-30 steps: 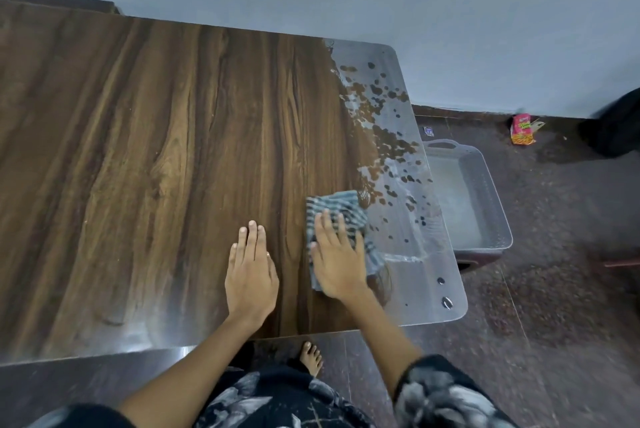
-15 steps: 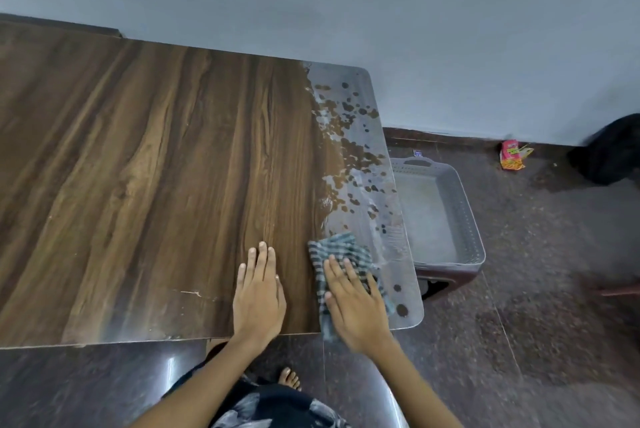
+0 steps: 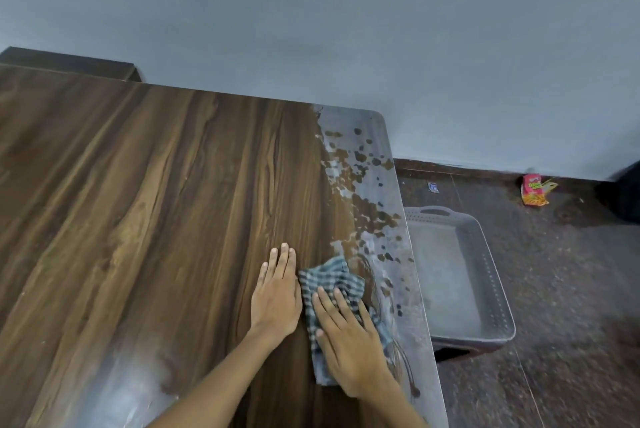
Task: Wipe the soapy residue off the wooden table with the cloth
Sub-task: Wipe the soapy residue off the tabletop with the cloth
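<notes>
Both hands flat: right hand [image 3: 349,341] fingers spread, pressing the cloth [image 3: 332,284] onto the wooden table [image 3: 138,220] near its right edge, left hand [image 3: 277,292] fingers together beside it. Mid-wipe imo, next push should go far along that soapy residue [image 3: 367,185] strip

I have a single view to work from, the head camera, worn on the person and looking forward and steeply down over the wooden table [image 3: 145,220]. It sits close above the near right corner: both forearms enter from the bottom edge, the left hand [image 3: 277,299] and right hand [image 3: 349,341] fill the lower middle. The wide lens bends the table's far edge and takes in the grey wall [image 3: 346,29] across the top and the dark floor [image 3: 561,289] at right, where a grey tray [image 3: 491,289] lies beside the table. No second view overlaps it
</notes>
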